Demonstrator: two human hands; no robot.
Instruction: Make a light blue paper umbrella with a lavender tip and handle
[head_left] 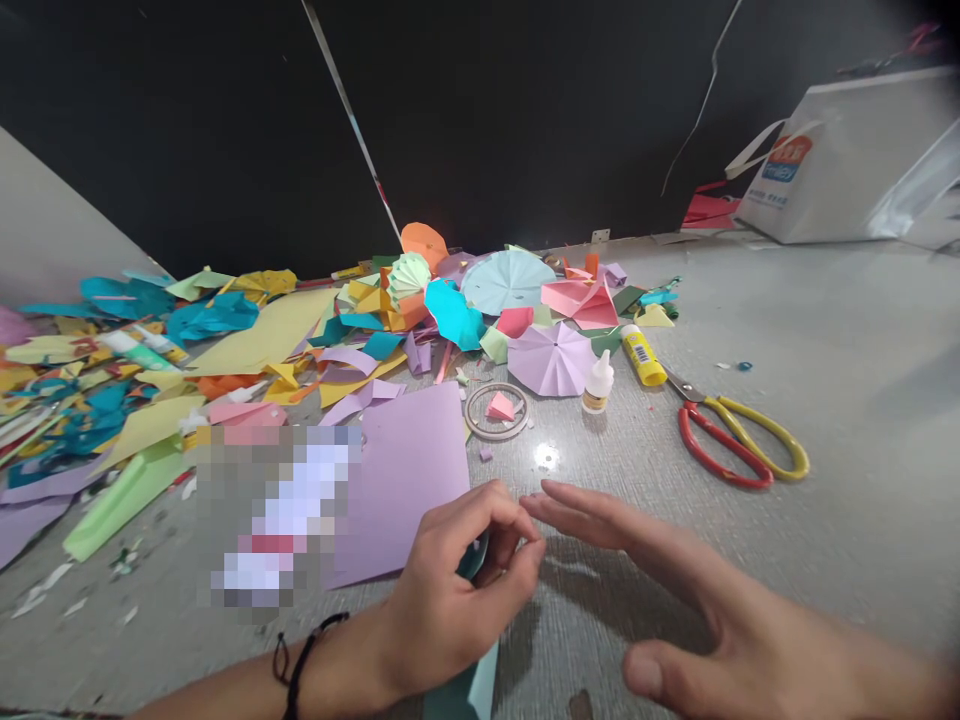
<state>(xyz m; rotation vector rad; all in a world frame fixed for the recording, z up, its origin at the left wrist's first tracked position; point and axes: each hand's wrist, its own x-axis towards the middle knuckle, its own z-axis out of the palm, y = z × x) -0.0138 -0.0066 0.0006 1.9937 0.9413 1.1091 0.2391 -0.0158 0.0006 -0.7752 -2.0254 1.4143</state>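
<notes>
Grasping teal paper (pixel 459 697) with the left hand (pixel 457 590), at the near side of the bench (pixel 862 360), just beside the purple sheet (pixel 412 480). Released at the right hand (pixel 705 600), with thumb apart from fingers. Flanked farther out by a tape roll (pixel 497 437) around pink paper (pixel 501 407), an upright dropper bottle (pixel 598 388), a glue stick (pixel 643 355) and scissors (pixel 697 399).

Left hand (pixel 469 590) curls, thumb meeting fingers; right hand (pixel 675 590) spreads open.

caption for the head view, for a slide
Left hand curls around teal paper, right hand open beside it, scissors and colourful scraps beyond.
</notes>
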